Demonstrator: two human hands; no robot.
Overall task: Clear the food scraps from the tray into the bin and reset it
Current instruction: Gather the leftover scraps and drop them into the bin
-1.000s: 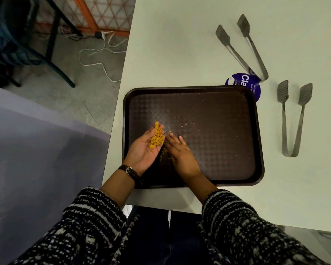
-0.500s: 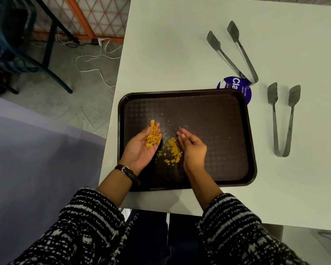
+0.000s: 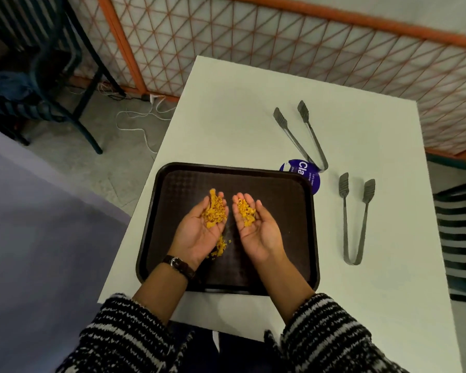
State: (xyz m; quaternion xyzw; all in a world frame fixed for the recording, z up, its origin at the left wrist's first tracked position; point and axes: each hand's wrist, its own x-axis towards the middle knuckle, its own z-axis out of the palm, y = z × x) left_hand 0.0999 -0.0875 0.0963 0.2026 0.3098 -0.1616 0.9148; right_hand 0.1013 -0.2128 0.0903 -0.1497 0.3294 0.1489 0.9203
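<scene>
Evidently a Carry: Scraps Cupped Over the Tray

Both hands lay palm-up and side by side above the brown tray (image 3: 285,211). The left hand (image 3: 197,238) kept its grip a wide, shallow cup bearing yellow food scraps (image 3: 214,212). The right hand (image 3: 257,232) did the same with a smaller heap. Holding them over the tray likely meant spills would land there, not on the white surface (image 3: 226,117). A few bits lay under the left palm. No bin showed. Two tongs (image 3: 354,219) sat untouched to the right.
</scene>
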